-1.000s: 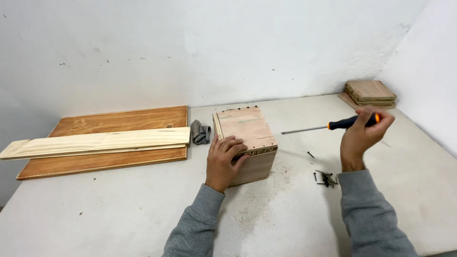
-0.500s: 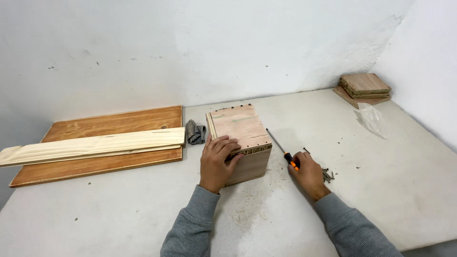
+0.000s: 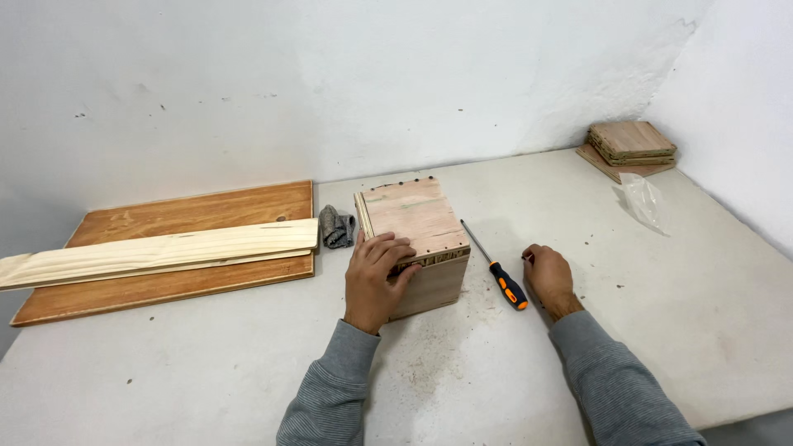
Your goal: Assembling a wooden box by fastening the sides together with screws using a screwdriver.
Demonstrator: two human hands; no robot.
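Observation:
A small plywood box [image 3: 417, 221] stands in the middle of the white table [image 3: 686, 330]. My left hand [image 3: 376, 277] grips its near left corner, fingers over the top edge. A screwdriver with an orange and black handle [image 3: 505, 285] lies flat on the table just right of the box, its shaft pointing away from me. My right hand [image 3: 547, 277] rests knuckles up on the table right beside the handle, not holding it. Its fingers curl down at a small dark bit by the fingertips; what lies under them is hidden.
A brown board [image 3: 173, 215] with a pale plank [image 3: 157, 250] across it lies at the left. A grey rag [image 3: 336, 226] sits between board and box. Stacked wooden squares [image 3: 632, 142] and a clear plastic bag [image 3: 643, 198] are at the far right corner.
My right hand brought the screwdriver down from mid-air, laid it on the table beside the box and let go. The left hand stayed on the box.

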